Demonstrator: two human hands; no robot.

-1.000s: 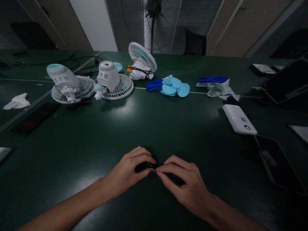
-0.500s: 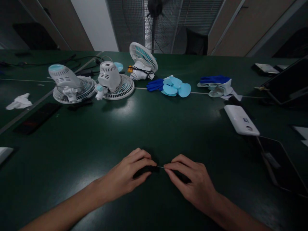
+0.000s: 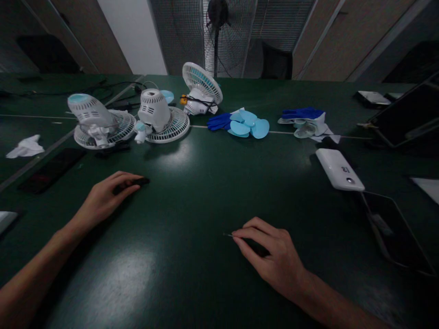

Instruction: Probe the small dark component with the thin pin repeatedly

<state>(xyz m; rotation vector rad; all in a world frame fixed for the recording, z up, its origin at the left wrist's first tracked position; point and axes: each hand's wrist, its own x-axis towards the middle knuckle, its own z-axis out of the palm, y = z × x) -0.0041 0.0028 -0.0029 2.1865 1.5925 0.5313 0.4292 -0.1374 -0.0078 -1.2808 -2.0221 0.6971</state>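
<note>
My left hand (image 3: pixel 109 195) is closed around a small black object (image 3: pixel 142 181), whose end sticks out past the fingertips; most of it is hidden. It is low over the table, in front of the white fans. Between thumb and fingertips, my right hand (image 3: pixel 274 249) pinches a thin metal rod (image 3: pixel 227 235) that points left. The rod's other end is covered by the fingers. A wide stretch of the dark green table (image 3: pixel 192 201) lies between the two hands.
Several white fans (image 3: pixel 154 109) stand at the back left. Light-blue fan blades (image 3: pixel 249 123) lie beside blue gloves (image 3: pixel 219 121). More gloves (image 3: pixel 303 114) are farther right. A white device (image 3: pixel 339 169) and a black tablet-like panel (image 3: pixel 394 233) lie at the right, a dark phone-like slab (image 3: pixel 51 169) at the left.
My left hand has moved left and away from me with the black object, apart from the metal rod. The right hand stays nearly in place, still pinching the rod.
</note>
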